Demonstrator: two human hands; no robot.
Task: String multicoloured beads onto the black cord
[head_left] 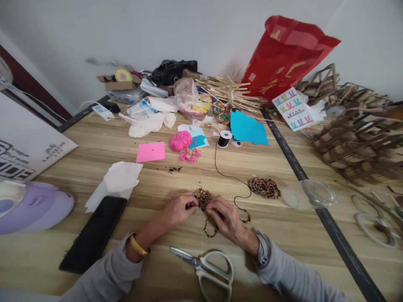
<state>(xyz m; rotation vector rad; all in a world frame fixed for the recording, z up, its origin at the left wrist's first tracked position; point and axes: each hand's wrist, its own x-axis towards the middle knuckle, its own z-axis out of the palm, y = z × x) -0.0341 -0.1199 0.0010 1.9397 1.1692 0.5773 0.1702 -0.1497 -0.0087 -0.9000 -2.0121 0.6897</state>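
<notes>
A small pile of multicoloured beads (203, 197) lies on the table between my two hands. My left hand (180, 208) is at the pile's left edge, thumb and fingertips pinched together; what they hold, if anything, is too small to make out. My right hand (225, 216) is closed at the pile's lower right, pinching the beaded cord. A short strung section of the beaded cord (210, 235) loops below its fingertips. More strung beads show to the right of this hand, and from there the black cord (226, 174) runs back to a spool (224, 139).
Scissors (201, 266) lie partly open below my hands. To the left are a black phone (93, 235) and white paper (118, 182). Bead strands (263, 188) lie right. Pink yarn (180, 141), blue sheets (248, 128), a red bag (286, 54) and woven baskets (355, 142) stand further off.
</notes>
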